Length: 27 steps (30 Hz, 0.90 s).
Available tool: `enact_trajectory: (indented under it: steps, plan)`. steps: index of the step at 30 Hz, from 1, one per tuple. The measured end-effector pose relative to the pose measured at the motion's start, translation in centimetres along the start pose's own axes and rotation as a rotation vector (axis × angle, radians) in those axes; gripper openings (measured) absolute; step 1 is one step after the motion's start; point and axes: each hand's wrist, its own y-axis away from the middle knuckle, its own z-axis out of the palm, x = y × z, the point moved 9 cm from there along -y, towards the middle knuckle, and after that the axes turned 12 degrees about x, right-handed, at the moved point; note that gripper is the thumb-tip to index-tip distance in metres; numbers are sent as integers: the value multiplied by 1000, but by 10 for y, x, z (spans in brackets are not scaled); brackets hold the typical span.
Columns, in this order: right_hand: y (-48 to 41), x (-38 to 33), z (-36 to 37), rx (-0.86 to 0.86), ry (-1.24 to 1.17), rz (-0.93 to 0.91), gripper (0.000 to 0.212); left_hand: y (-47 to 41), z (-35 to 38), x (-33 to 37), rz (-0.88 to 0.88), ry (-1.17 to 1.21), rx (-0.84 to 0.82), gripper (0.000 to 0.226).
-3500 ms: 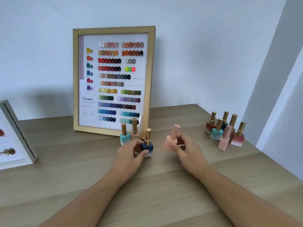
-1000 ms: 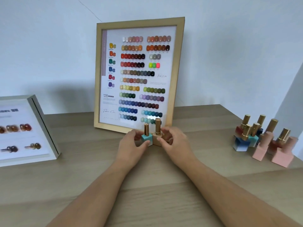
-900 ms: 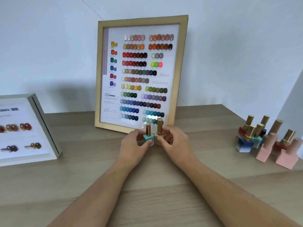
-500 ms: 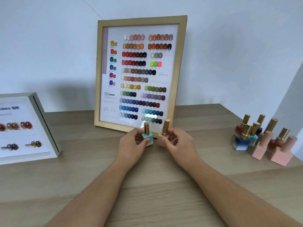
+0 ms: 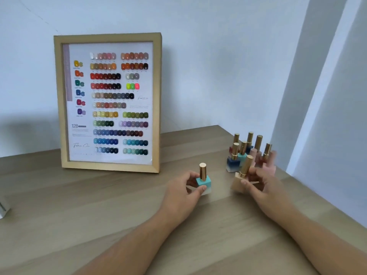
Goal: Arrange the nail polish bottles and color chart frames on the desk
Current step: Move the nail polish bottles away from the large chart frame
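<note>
My left hand [image 5: 181, 192] pinches a teal nail polish bottle [image 5: 203, 180] with a gold cap, held upright just over the desk [image 5: 99, 205]. My right hand [image 5: 260, 185] grips a beige bottle [image 5: 240, 179] with a gold cap, tilted to the right. Just behind my right hand stands a cluster of several gold-capped bottles [image 5: 244, 151], blue, teal, red and pink. A wooden color chart frame [image 5: 108, 102] leans upright against the wall, left of both hands.
The corner of a white chart frame [image 5: 3, 207] shows at the far left edge. The desk's right edge [image 5: 327, 207] runs diagonally near my right forearm, with a white wall corner behind the bottle cluster.
Both hands have carried their bottles from the foot of the wooden frame rightward, toward the bottle cluster. The two bottles are farther apart, and the beige one is tilted.
</note>
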Motion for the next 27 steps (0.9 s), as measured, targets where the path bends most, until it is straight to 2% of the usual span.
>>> enact_trajectory:
  steps: [3, 10, 16, 21, 25, 27]
  plan:
    - [1, 21, -38, 53, 30, 49, 15, 1, 45, 23, 17, 21, -75, 27]
    - [-8, 67, -93, 275, 21, 227, 12, -10, 110, 55, 54, 31, -96, 28]
    - [-13, 70, -84, 207, 147, 184, 18, -15, 134, 60, 66, 15, -109, 35]
    - [-14, 72, -79, 161, 157, 191, 25, -19, 136, 55, 36, -8, -130, 33]
    - [-12, 72, -82, 183, 122, 212, 27, -17, 135, 54, 9, 7, -162, 31]
    - [-7, 69, -91, 261, 47, 236, 25, -17, 128, 54, 1, 33, -157, 27]
